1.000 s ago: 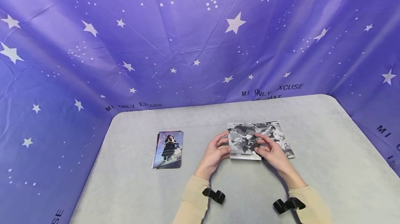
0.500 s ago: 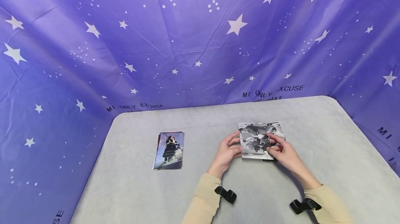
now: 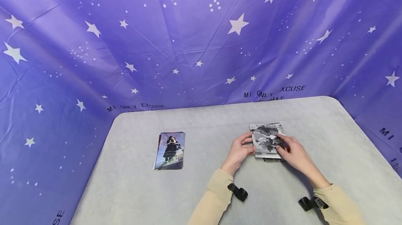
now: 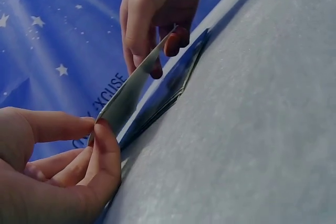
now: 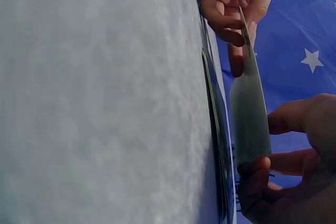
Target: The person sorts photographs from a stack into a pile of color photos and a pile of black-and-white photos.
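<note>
Looking down from the head cam: left hand (image 3: 239,151) and right hand (image 3: 293,153) pinch a black-and-white photo (image 3: 265,140) by its side edges, just above a pile of photos (image 3: 272,159) on the grey table (image 3: 201,183). A colour photo stack (image 3: 169,150) sits well apart to the left.

Left wrist cam: thumb and fingertips (image 4: 105,129) pinch the photo's near edge.

Right wrist cam: same photo, lifted clear of the pile.

Open grey bench (image 3: 213,183) is lying between the colour photo stack (image 3: 169,150) at left and the black-and-white pile (image 3: 273,158) at right. The starred purple backdrop (image 3: 188,43) is walling in the far and side edges.
</note>
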Demonstrator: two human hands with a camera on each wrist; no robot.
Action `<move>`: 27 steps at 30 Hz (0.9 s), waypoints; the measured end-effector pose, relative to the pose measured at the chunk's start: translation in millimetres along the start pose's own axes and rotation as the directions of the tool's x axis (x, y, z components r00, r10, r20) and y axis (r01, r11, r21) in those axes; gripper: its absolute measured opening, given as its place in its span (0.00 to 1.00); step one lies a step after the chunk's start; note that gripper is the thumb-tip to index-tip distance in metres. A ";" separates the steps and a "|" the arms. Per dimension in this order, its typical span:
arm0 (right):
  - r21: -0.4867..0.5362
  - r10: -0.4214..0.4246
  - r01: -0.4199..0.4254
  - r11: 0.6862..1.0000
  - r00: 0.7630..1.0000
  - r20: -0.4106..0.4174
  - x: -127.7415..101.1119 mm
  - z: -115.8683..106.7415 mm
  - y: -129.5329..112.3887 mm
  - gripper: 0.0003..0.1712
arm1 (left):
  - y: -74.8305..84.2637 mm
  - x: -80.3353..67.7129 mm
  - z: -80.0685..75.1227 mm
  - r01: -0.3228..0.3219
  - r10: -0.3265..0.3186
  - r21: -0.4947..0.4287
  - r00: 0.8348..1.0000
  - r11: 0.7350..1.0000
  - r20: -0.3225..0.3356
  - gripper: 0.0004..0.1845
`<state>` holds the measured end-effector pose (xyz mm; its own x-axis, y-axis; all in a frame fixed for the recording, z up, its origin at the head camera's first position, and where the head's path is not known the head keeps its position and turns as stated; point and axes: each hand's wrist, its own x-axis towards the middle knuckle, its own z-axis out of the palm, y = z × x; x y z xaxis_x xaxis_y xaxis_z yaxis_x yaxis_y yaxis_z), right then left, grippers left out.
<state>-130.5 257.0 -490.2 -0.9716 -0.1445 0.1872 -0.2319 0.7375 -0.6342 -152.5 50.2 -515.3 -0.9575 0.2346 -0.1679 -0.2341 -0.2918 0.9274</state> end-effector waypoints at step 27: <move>-0.087 0.024 -0.013 0.996 0.992 0.121 0.7 -17.2 16.4 0.31 | 8.9 10.7 6.0 0.022 -0.049 0.323 0.996 0.946 0.076 0.23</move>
<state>-134.2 280.3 -487.6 -0.9754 -0.2055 0.0800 -0.2140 0.7937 -0.5694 -163.9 55.7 -506.8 -0.9295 0.3179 -0.1871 -0.1880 0.0283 0.9818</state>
